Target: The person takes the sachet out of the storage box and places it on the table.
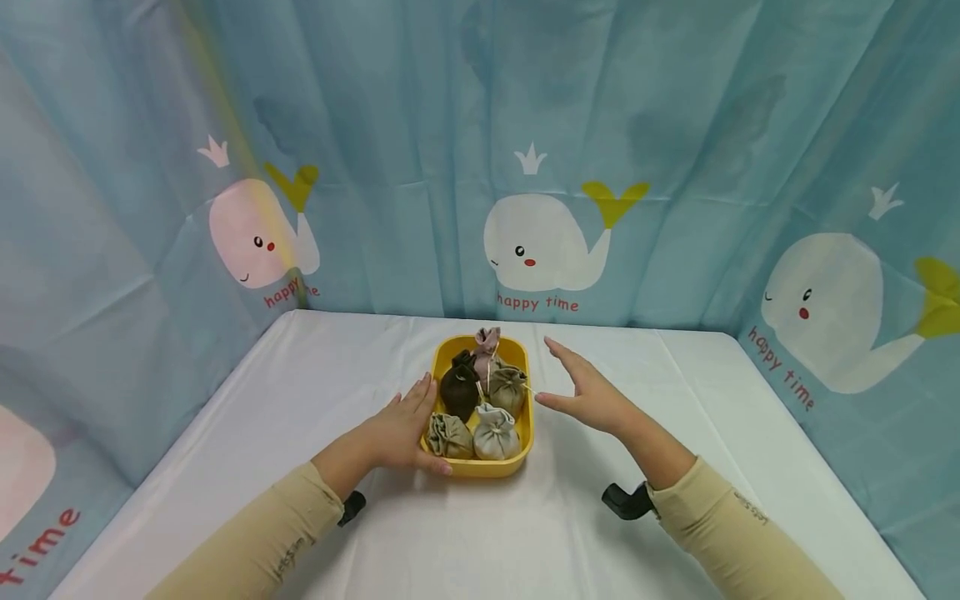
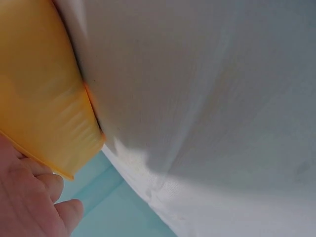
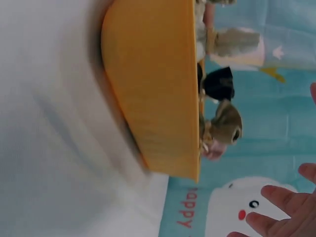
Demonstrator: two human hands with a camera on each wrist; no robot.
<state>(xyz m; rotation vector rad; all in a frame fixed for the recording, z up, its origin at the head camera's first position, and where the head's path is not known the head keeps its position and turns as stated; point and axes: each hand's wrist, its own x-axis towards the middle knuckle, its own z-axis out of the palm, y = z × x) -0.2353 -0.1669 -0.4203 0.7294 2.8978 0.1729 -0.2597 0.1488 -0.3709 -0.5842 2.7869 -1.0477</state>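
A yellow plastic basket [image 1: 480, 469] stands on the white-covered table and holds several small drawstring cloth pouches. Among them are a black pouch [image 1: 459, 392], a mauve pouch [image 1: 486, 343], an olive one [image 1: 507, 390], a pale grey one [image 1: 496, 435] and a khaki one [image 1: 449, 437]. My left hand [image 1: 397, 427] lies along the basket's left rim, fingers extended and thumb by the near corner. Off the basket's right side, my right hand [image 1: 596, 398] hovers with thumb and fingers spread, holding nothing. In the right wrist view, pouch tops rise above the basket wall [image 3: 153, 89].
White cloth covers the table [image 1: 315, 392]. A blue curtain [image 1: 405, 242] with whale prints surrounds its back and sides. Black wrist mounts [image 1: 628, 502] stick out under both sleeves.
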